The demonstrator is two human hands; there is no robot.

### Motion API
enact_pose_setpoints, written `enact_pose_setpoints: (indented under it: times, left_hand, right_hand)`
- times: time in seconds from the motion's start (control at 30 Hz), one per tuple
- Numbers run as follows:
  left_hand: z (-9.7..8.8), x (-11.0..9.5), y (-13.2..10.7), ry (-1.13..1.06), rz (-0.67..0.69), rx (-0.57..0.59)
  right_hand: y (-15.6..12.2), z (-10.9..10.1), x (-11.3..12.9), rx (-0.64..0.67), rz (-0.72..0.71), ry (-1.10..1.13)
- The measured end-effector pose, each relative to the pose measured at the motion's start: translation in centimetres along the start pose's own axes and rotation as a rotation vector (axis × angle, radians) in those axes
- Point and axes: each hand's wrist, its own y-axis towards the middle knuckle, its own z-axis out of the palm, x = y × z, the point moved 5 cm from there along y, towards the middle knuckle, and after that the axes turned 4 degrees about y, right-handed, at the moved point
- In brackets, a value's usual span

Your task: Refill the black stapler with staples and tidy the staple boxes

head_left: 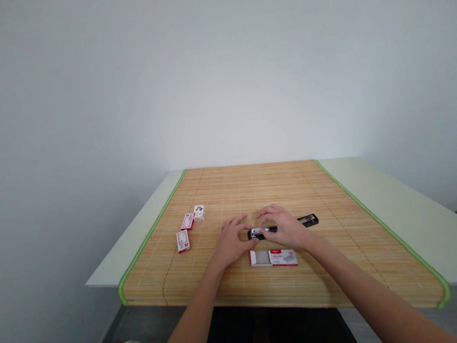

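Had the black stapler (254, 234) lying on the bamboo mat (234, 190), a little right of centre, bright metal end to the left and far end past the right hand (281, 230), seemingly opened out flat to bare the inside. Closed the left hand (231, 240) lightly on the metal end, thumb on the near side and index finger on the far side, probably to stop any sliding. Curled the right hand low over the middle, thumb and fingertips drawn together by the metal part, likely for fine control; could not tell whether pinching something small or only touching the stapler. Had the staple box (283, 257) just nearer, between stapler and front edge, with tray showing to the left of the sleeve, presumably for a short reach; could not make out any staples inside. Placed the other cartons well apart at the left, near the green border (156, 227): the rear carton (199, 212) and the middle carton (187, 222) touching or nearly so, the front carton (183, 241) a little separate, perhaps to give both hands free room.
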Motion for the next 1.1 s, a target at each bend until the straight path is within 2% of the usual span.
enact_pose_setpoints:
  times: [0.37, 0.57, 0.77, 1.0, 1.1]
  left_hand:
    - [0.0, 0.1, 0.0, 0.004, -0.002, -0.001]
    - [0.1, 0.2, 0.0, -0.007, -0.018, 0.001]
    - [0.2, 0.4, 0.0, -0.016, -0.013, -0.021]
    - [0.3, 0.5, 0.0, -0.003, -0.009, -0.013]
    - [0.4, 0.5, 0.0, 0.004, -0.016, -0.009]
  right_hand:
    - [0.1, 0.3, -0.4, 0.049, -0.006, 0.017]
    - [-0.1, -0.7, -0.4, 0.046, -0.034, -0.015]
    - [-0.7, -1.0, -0.8, 0.126, -0.053, -0.089]
    - [-0.3, -0.1, 0.4, 0.134, -0.051, -0.099]
    - [0.0, -0.5, 0.9, 0.138, -0.048, -0.089]
